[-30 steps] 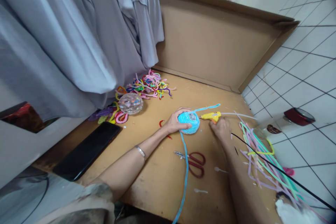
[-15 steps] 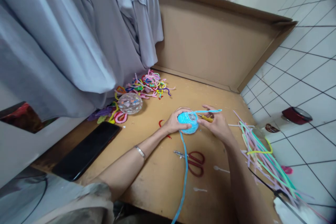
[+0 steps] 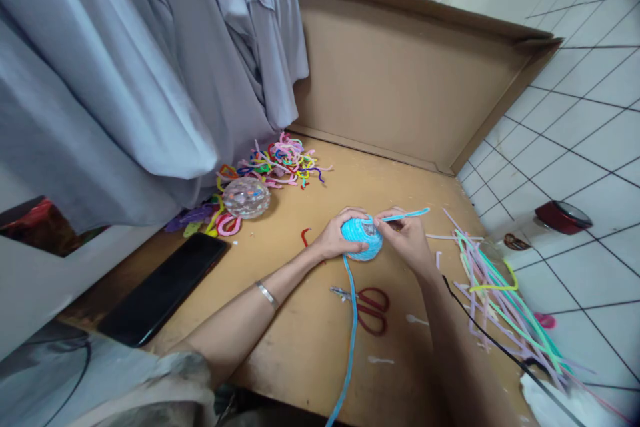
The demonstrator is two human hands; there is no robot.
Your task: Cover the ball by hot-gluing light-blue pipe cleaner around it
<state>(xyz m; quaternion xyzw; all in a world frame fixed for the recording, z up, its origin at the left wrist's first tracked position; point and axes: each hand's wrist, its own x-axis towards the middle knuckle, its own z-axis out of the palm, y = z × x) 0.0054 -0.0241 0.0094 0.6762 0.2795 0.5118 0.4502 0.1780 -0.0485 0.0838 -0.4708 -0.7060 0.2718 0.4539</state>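
Round, fuzzy blue cord-wrapped ball (image 3: 355,230) sits inside your curled left hand (image 3: 333,240); your right hand (image 3: 409,244) pinches its loose fuzzy blue strand (image 3: 416,213). You're apparently placing that strand; steady pressure seems called for.

the wound ball (image 3: 357,232) looks matt and ridged, the phone (image 3: 165,288) glossy.
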